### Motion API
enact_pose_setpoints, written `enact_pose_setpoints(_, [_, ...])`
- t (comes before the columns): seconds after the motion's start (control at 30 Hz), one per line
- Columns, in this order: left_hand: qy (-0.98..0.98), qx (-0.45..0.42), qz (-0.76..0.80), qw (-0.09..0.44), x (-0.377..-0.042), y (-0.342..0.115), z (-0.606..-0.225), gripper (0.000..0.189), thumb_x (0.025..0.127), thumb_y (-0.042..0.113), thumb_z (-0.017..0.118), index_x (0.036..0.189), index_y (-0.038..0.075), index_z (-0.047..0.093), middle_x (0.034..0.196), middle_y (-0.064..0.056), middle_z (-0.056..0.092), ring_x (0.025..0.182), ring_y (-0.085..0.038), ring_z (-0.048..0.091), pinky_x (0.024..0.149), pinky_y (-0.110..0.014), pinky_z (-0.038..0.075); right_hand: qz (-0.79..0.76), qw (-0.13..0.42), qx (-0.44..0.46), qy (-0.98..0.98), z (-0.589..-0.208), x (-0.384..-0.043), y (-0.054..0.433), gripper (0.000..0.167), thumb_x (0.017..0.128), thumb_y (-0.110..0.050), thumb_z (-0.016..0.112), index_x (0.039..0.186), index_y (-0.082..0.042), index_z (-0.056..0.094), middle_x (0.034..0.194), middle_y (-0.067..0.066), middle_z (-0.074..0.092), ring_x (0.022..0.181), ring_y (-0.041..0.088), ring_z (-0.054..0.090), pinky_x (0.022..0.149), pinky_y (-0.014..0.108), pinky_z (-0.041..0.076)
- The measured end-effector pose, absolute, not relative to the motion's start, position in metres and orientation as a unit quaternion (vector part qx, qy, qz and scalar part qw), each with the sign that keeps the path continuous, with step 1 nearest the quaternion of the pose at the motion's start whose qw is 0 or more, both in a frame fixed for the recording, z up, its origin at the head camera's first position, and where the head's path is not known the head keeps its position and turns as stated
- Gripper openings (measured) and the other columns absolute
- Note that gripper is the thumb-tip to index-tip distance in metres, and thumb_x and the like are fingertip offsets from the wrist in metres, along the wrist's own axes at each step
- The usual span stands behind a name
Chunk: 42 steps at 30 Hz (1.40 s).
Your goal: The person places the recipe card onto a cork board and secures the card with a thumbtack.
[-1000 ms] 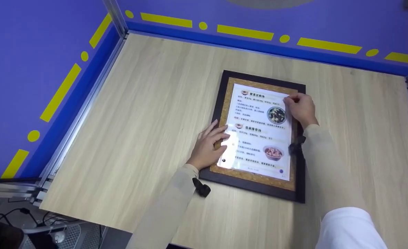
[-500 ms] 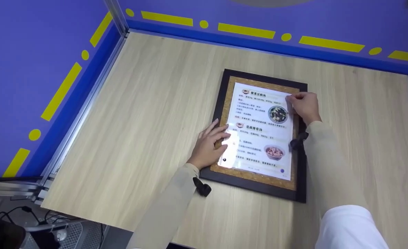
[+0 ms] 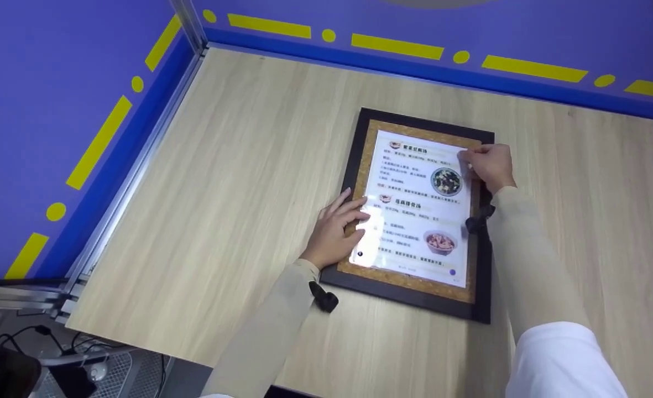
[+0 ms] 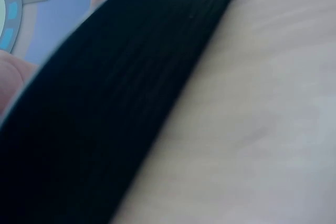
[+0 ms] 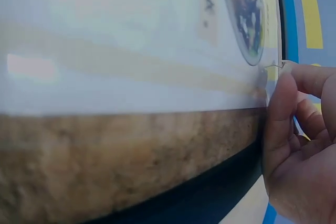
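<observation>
A printed sheet (image 3: 414,221) with recipe text and two bowl pictures lies on a cork board (image 3: 403,279) with a black frame (image 3: 409,301). Pushpins sit at its lower corners, a dark one (image 3: 360,254) on the left and a blue one (image 3: 452,272) on the right. My left hand (image 3: 332,235) rests on the board's left side, fingers spread over frame, cork and sheet edge. At the sheet's upper right corner my right hand (image 3: 492,166) pinches a pushpin between thumb and forefinger. In the right wrist view the pushpin's thin needle (image 5: 274,66) points at the sheet; fingers hide its head.
The board lies flat on a light wooden table (image 3: 238,182). Blue panels with yellow marks, the back one (image 3: 403,27) and the left one (image 3: 44,110), border it. Cables (image 3: 33,337) and a mesh basket (image 3: 121,376) are below the left front edge.
Both hands keep their places on the board, and the right still pinches at the upper right corner. The board appears slightly higher and further right as the head view shifts.
</observation>
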<state>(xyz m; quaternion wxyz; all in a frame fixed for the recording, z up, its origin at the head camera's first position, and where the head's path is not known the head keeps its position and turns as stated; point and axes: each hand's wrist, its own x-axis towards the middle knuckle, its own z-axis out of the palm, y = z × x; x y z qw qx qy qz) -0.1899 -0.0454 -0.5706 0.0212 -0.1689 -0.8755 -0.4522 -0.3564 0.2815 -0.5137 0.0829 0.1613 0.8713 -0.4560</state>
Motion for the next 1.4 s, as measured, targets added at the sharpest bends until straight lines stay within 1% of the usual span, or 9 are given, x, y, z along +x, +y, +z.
enact_pose_setpoints(0.13, [-0.875, -0.168, -0.453, 0.02, -0.19, -0.045, -0.571, 0.024, 0.094, 0.02, 0.065, 0.117, 0.019, 0.072, 0.15, 0.011, 0.045, 0.148, -0.009, 0.015, 0.117, -0.049, 0.015, -0.464, 0.089, 0.171, 0.864, -0.512, -0.359, 0.28, 0.032, 0.093, -0.023, 0.067, 0.113, 0.001, 0.066, 0.098, 0.007, 0.062, 0.067, 0.007, 0.061, 0.06, 0.02, 0.054])
enact_pose_setpoints(0.37, [-0.87, -0.173, -0.462, 0.023, -0.191, -0.045, -0.57, 0.023, 0.095, 0.02, 0.063, 0.116, 0.019, 0.072, 0.15, 0.01, 0.046, 0.148, -0.01, 0.015, 0.116, -0.052, 0.014, -0.452, 0.071, 0.182, 0.87, -0.51, -0.36, 0.278, 0.023, 0.091, -0.022, 0.07, 0.096, -0.001, 0.066, 0.072, -0.002, 0.061, 0.06, 0.007, 0.058, 0.054, 0.02, 0.051])
enact_pose_setpoints(0.67, [-0.869, -0.167, -0.464, 0.031, -0.189, -0.045, -0.571, 0.019, 0.094, 0.018, 0.064, 0.111, 0.019, 0.073, 0.148, 0.01, 0.048, 0.148, -0.009, 0.017, 0.117, -0.05, 0.015, -0.393, 0.056, 0.184, 0.899, -0.507, -0.356, 0.271, 0.029, 0.09, -0.03, 0.073, 0.083, -0.005, 0.06, 0.068, -0.003, 0.056, 0.057, 0.009, 0.054, 0.047, 0.025, 0.042])
enact_pose_setpoints(0.83, [-0.869, -0.164, -0.466, 0.034, -0.189, -0.045, -0.571, 0.02, 0.094, 0.016, 0.064, 0.112, 0.018, 0.073, 0.148, 0.01, 0.049, 0.148, -0.009, 0.018, 0.117, -0.049, 0.016, -0.365, 0.045, 0.206, 0.907, -0.507, -0.356, 0.267, 0.035, 0.088, -0.037, 0.075, 0.084, -0.007, 0.06, 0.07, -0.002, 0.056, 0.065, 0.014, 0.054, 0.054, 0.029, 0.042])
enact_pose_setpoints(1.07, [-0.87, -0.164, -0.464, 0.035, -0.191, -0.045, -0.569, 0.021, 0.095, 0.017, 0.064, 0.113, 0.018, 0.073, 0.148, 0.01, 0.049, 0.148, -0.009, 0.018, 0.117, -0.049, 0.016, -0.335, 0.032, 0.223, 0.915, -0.512, -0.358, 0.264, 0.04, 0.09, -0.044, 0.072, 0.085, -0.006, 0.061, 0.073, 0.002, 0.056, 0.073, 0.02, 0.052, 0.062, 0.034, 0.039])
enact_pose_setpoints(1.13, [-0.869, -0.162, -0.466, 0.034, -0.191, -0.045, -0.569, 0.02, 0.094, 0.016, 0.064, 0.113, 0.017, 0.073, 0.148, 0.009, 0.049, 0.148, -0.01, 0.018, 0.117, -0.05, 0.016, -0.329, 0.02, 0.226, 0.917, -0.513, -0.358, 0.264, 0.042, 0.092, -0.046, 0.067, 0.081, -0.006, 0.06, 0.072, 0.004, 0.057, 0.075, 0.023, 0.053, 0.064, 0.037, 0.039])
enact_pose_setpoints(1.2, [-0.868, -0.159, -0.47, 0.035, -0.19, -0.044, -0.57, 0.02, 0.095, 0.015, 0.064, 0.112, 0.017, 0.073, 0.147, 0.009, 0.05, 0.147, -0.01, 0.019, 0.117, -0.05, 0.016, -0.337, 0.011, 0.235, 0.912, -0.513, -0.359, 0.267, 0.047, 0.097, -0.05, 0.056, 0.081, -0.006, 0.062, 0.075, 0.007, 0.063, 0.083, 0.028, 0.058, 0.072, 0.039, 0.043])
enact_pose_setpoints(1.3, [-0.867, -0.158, -0.47, 0.041, -0.19, -0.044, -0.571, 0.019, 0.095, 0.014, 0.063, 0.11, 0.016, 0.073, 0.146, 0.009, 0.051, 0.147, -0.01, 0.021, 0.116, -0.049, 0.017, -0.421, 0.004, 0.247, 0.873, -0.515, -0.359, 0.274, 0.057, 0.102, -0.051, 0.039, 0.081, -0.006, 0.067, 0.069, 0.003, 0.065, 0.074, 0.021, 0.064, 0.07, 0.033, 0.05])
enact_pose_setpoints(1.4, [-0.868, -0.156, -0.469, 0.044, -0.191, -0.045, -0.572, 0.018, 0.095, 0.014, 0.062, 0.109, 0.016, 0.073, 0.144, 0.009, 0.052, 0.146, -0.009, 0.022, 0.117, -0.049, 0.018, -0.526, 0.012, 0.245, 0.815, -0.518, -0.358, 0.28, 0.061, 0.106, -0.048, 0.03, 0.087, -0.003, 0.068, 0.061, -0.004, 0.061, 0.056, 0.008, 0.06, 0.057, 0.022, 0.052])
